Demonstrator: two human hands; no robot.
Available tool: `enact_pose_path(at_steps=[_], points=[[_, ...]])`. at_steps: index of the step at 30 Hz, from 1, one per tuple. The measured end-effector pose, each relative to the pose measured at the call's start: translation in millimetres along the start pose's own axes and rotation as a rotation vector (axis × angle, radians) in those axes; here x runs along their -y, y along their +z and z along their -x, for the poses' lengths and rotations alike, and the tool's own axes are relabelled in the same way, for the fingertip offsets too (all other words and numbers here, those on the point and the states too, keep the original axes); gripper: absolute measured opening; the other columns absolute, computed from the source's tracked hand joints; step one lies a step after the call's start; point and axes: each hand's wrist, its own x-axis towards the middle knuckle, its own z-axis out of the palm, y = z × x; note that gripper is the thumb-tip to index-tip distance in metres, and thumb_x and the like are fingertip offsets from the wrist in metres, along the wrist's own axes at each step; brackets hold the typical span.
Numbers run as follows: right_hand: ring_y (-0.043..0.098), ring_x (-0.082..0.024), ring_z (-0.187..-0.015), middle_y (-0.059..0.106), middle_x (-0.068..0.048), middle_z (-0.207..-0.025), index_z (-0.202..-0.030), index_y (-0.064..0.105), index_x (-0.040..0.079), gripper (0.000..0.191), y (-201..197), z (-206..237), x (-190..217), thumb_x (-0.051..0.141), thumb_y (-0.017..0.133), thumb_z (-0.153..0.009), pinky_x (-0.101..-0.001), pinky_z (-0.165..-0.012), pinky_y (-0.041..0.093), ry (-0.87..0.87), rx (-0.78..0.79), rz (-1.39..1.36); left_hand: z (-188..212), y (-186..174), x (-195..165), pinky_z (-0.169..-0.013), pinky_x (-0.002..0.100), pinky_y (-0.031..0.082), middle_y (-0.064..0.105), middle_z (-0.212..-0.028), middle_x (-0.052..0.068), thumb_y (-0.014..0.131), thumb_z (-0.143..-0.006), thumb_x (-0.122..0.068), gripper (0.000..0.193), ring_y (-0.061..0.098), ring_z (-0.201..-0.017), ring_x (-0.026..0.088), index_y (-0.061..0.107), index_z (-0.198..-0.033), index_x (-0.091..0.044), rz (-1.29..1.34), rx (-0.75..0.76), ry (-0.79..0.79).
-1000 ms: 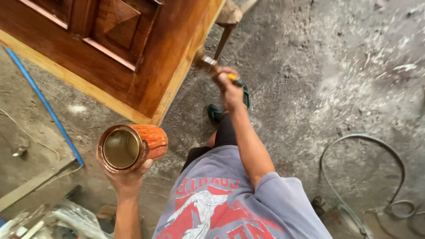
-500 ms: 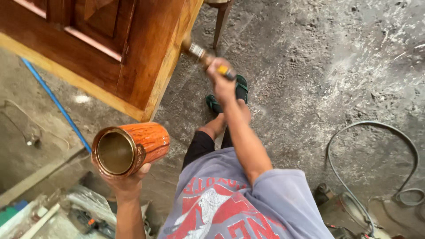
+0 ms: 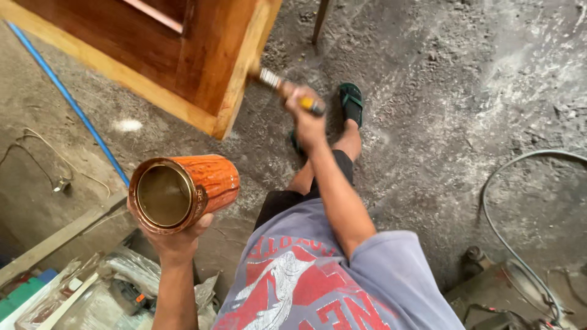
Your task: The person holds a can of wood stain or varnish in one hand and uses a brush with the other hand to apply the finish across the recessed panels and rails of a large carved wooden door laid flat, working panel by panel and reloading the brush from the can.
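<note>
Floor: grey, dusty concrete is seen all around, with pale powder spread over it.
Door: a big brown wooden door is laid flat above the floor at the top left; one corner is pointed toward the person.
Brush: a paintbrush with a yellow handle end is pressed against the edge of the door, near that corner. It is blurred.
Right hand: the right hand is wrapped around the brush handle, fingers curled tight around it.
Can: an orange tin can is tipped on its side, so its open mouth and shiny inside are seen. It is held low, well apart from the door.
Left hand: the left hand is cupped under the can, with the fingers closed around its bottom side.
Foot: a green sandal is worn on one foot, just beside the right hand.
Pipe: a blue pipe is laid on the floor under the door.
Hose: a grey hose is curled on the right.
Clutter: plastic bags are piled at the bottom left.
</note>
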Motion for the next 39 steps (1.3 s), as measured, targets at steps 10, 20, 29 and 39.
enact_pose_path(at_steps=[10,20,29,39], points=[[0.065,-0.025,-0.116,0.070,-0.013,-0.124,-0.112,0.068,0.004,0.016,-16,54,-49,-0.004,0.073,-0.099,-0.0409,-0.104,0.053,-0.095,0.079,0.020,41,-45,53,-0.120,0.041,0.047,0.050,-0.149,0.013,0.089,-0.073,-0.064,0.122,0.055,-0.137,0.026,0.026,-0.158,-0.002,0.126,0.036,0.003],[0.065,-0.024,-0.112,0.069,-0.012,-0.121,-0.111,0.066,0.006,0.018,-15,147,-101,-0.001,0.073,-0.097,-0.0379,-0.099,0.056,0.094,-0.191,-0.125,63,-60,84,-0.119,0.040,0.047,0.053,-0.147,0.012,0.087,-0.071,-0.070,0.125,0.058,-0.134,0.026,0.028,-0.156,0.000,0.049,0.018,0.013],[0.067,-0.028,-0.119,0.069,-0.016,-0.127,-0.113,0.067,0.004,0.018,-5,155,-104,-0.001,0.072,-0.097,-0.0420,-0.102,0.059,0.111,-0.014,-0.108,72,-63,90,-0.120,0.040,0.045,0.051,-0.150,0.011,0.089,-0.070,-0.067,0.126,0.054,-0.134,0.024,0.027,-0.157,-0.002,0.085,-0.008,0.022],[0.066,-0.027,-0.123,0.071,-0.013,-0.125,-0.110,0.068,0.003,0.015,-16,114,-45,0.001,0.075,-0.097,-0.0425,-0.106,0.057,-0.052,0.301,0.118,65,-54,77,-0.123,0.040,0.043,0.048,-0.152,0.012,0.087,-0.070,-0.057,0.123,0.053,-0.141,0.025,0.026,-0.163,-0.004,-0.022,0.016,0.052]])
